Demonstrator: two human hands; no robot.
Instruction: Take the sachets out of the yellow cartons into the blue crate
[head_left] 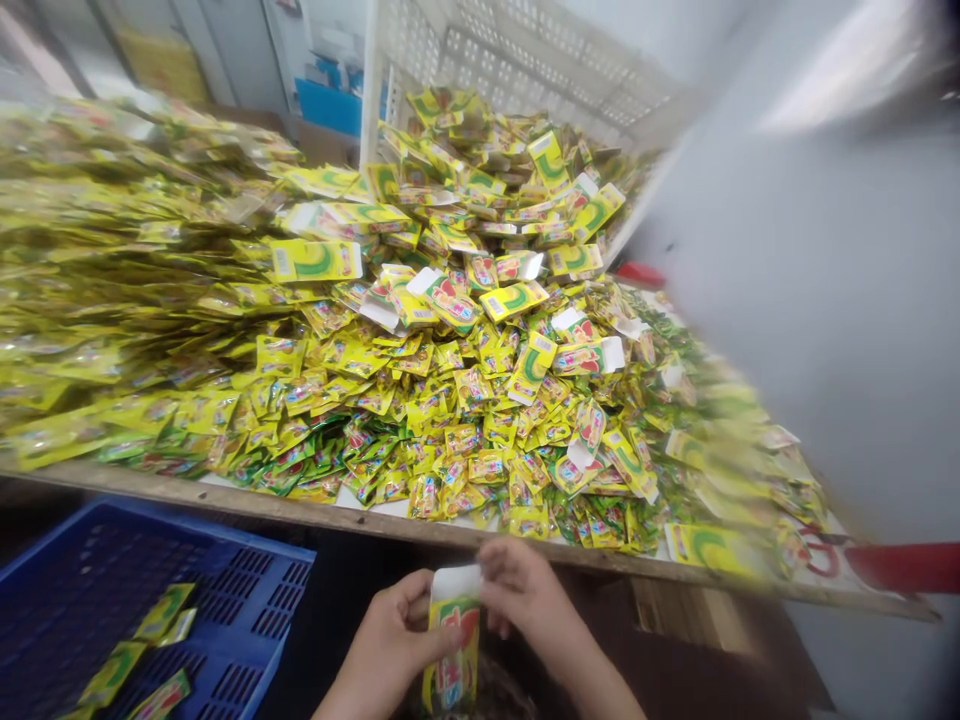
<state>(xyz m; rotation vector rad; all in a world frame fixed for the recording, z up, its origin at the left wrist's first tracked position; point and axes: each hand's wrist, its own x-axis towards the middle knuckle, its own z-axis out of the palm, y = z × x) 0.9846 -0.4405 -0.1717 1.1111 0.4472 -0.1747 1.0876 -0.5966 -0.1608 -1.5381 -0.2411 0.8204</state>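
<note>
Low in the middle of the view, my left hand (401, 640) grips a small yellow and green carton (454, 650) with fruit pictures on its front. The carton stands upright, and a white flap sticks up at its top end. My right hand (521, 590) is at the carton's upper right edge, its fingers bent and slightly blurred against the flap. Whether anything small is also between those fingers is hidden. Just beyond both hands, many small yellow and green sachets (469, 465) are heaped along the table's wooden front edge (322, 512).
Several similar cartons (532, 365) lie on top of the heap. Behind it, a white perforated crate (525, 60) lies tipped with cartons spilling out. At lower left, a blue crate (289, 570) holds several filled cartons. A red object (907, 567) juts in at the right.
</note>
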